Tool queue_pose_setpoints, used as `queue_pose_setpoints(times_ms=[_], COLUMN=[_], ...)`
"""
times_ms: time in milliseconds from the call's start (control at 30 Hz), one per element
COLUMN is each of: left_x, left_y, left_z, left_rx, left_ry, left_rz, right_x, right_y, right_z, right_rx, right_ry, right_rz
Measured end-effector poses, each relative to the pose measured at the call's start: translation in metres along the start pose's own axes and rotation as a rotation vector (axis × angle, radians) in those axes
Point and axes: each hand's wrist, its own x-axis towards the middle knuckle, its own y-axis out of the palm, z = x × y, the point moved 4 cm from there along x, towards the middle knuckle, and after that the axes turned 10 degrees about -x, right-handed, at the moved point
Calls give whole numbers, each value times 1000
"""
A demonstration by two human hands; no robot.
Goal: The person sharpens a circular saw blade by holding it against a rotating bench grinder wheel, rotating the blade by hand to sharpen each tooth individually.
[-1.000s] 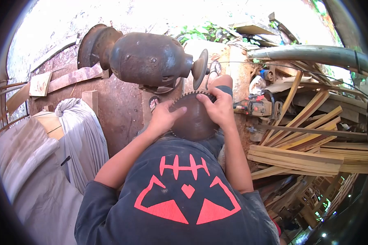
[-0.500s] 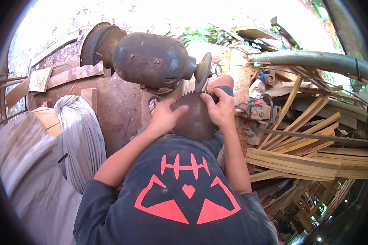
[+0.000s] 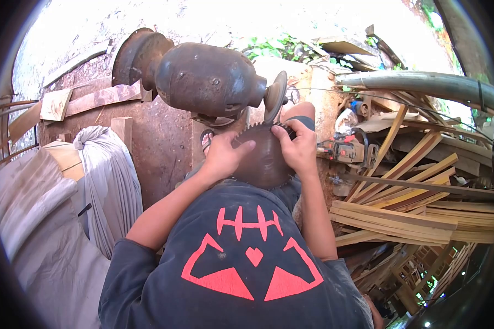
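Note:
A dark, round circular saw blade with teeth along its rim is held in front of my lap. My left hand grips its left edge, thumb on the near face and the other fingers behind. On the upper right edge, my right hand has its thumb pressed on the face near the teeth. The blade's toothed top lies right at the lower edge of a grinding wheel. That wheel sits on the shaft of a rusty bench grinder motor.
A larger round guard or pulley is on the motor's far left end. To the right are a chainsaw, stacked wood strips and a metal pipe. Grey cloth drapes over something at left.
The view has shifted very slightly. Both hands keep the same grip, and the blade stays by the wheel with almost no visible movement.

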Motion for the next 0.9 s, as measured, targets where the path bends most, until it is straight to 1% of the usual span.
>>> queue_pose_setpoints(times_ms=[67, 167, 367, 467, 567, 667, 767, 900], left_x=[1, 3, -1, 8, 7, 5, 9, 12], left_y=[-1, -1, 0, -1, 0, -1, -3, -3], left_z=[1, 5, -3, 13, 10, 7, 14, 19], left_rx=[6, 9, -47, -72, -109, -77, -25, -38], left_ry=[35, -22, -50, 13, 100, 50, 77, 92], left_rz=[-2, 6, -5, -21, -54, -78, -82, -87], right_x=[2, 0, 0, 1, 1, 0, 1, 0], right_y=[0, -4, -3, -1, 0, -1, 1, 0], right_z=[2, 6, 5, 1, 0, 0, -1, 0], right_rx=[1, 4, 25, 11, 7, -1, -8, 3], right_ry=[-10, -12, -10, -25, -25, -25, -30, -14], right_rz=[-2, 2, -3, -12, -9, -14, -15, -19])
